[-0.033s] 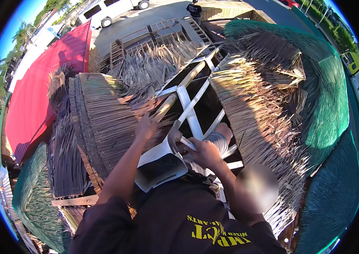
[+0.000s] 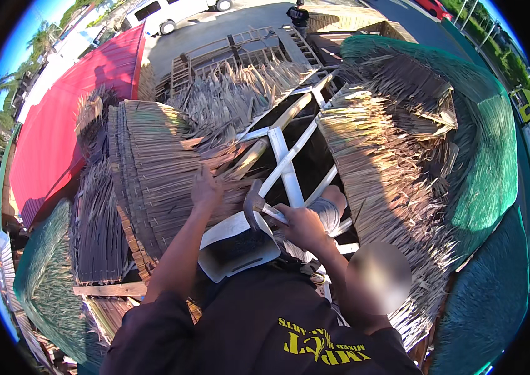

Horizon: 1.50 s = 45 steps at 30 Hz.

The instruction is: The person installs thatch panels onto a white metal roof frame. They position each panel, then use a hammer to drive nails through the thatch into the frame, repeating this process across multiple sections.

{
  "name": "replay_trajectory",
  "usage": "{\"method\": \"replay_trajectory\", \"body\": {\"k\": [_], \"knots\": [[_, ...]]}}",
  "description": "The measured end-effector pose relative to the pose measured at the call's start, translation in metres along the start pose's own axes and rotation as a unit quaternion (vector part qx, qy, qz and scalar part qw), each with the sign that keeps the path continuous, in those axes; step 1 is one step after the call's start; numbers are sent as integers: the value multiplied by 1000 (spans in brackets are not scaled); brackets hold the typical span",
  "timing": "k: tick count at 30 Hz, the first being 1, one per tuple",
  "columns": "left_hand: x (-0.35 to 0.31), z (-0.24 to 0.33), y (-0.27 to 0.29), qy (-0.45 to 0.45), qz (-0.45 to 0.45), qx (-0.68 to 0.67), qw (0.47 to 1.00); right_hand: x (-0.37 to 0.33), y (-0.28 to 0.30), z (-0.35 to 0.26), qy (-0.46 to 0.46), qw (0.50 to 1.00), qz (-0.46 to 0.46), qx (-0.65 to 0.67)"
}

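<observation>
My right hand (image 2: 306, 227) is wrapped round the pale handle of a claw hammer (image 2: 254, 201), whose dark head hangs over the rim of a white container. That container, a cut-open plastic one (image 2: 230, 240) with a dark inside, sits at my waist. Over the brown thatch panel (image 2: 152, 162) my left hand (image 2: 206, 189) reaches forward, fingers bent close together against the strips. Whatever is between those fingers is too small to make out. Right of it, the white-painted crossed roof timbers (image 2: 285, 165) and a bamboo pole (image 2: 249, 159) frame a dark gap.
Loose thatch (image 2: 240, 94) lies ahead, and a sunlit thatch slope (image 2: 383, 162) descends at right. Green netting (image 2: 490, 156) covers the far right roofs. A red metal roof (image 2: 77, 125) stands left. Beyond are a person (image 2: 298, 15) and a white vehicle (image 2: 177, 11). My knee (image 2: 335, 199) is beside the gap.
My left hand has moved left over the thatch. The hammer head has shifted slightly left in the picture, still in my right hand. The surroundings have drifted a little to the right.
</observation>
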<state>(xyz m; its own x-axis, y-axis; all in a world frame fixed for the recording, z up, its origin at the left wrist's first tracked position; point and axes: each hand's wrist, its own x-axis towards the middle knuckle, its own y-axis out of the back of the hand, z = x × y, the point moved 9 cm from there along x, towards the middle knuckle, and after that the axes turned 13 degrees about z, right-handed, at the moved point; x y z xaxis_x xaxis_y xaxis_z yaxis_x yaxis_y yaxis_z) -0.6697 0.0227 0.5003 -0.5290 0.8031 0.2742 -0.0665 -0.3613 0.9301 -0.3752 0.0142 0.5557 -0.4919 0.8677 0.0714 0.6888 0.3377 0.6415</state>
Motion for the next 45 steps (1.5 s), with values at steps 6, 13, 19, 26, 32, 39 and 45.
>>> {"method": "replay_trajectory", "body": {"k": [6, 13, 19, 26, 32, 39, 45], "knots": [[-33, -151, 73, 215, 66, 177, 958, 51, -52, -66, 113, 987, -104, -47], [-37, -155, 117, 302, 23, 127, 944, 64, -46, -58, 102, 990, -95, -18], [-46, -121, 108, 235, 54, 84, 967, 60, -19, -28, 66, 996, -52, 31], [70, -31, 170, -32, 161, 112, 980, 53, 42, 12, 36, 990, -131, -25], [223, 111, 117, -277, 114, 21, 954, 70, 74, -31, 97, 987, 106, 68], [108, 239, 25, -243, -88, -101, 961, 77, 115, -25, 75, 982, 170, -31], [-11, 210, 70, -239, -214, 16, 947, 93, 118, 23, 132, 978, 161, -5]]}}
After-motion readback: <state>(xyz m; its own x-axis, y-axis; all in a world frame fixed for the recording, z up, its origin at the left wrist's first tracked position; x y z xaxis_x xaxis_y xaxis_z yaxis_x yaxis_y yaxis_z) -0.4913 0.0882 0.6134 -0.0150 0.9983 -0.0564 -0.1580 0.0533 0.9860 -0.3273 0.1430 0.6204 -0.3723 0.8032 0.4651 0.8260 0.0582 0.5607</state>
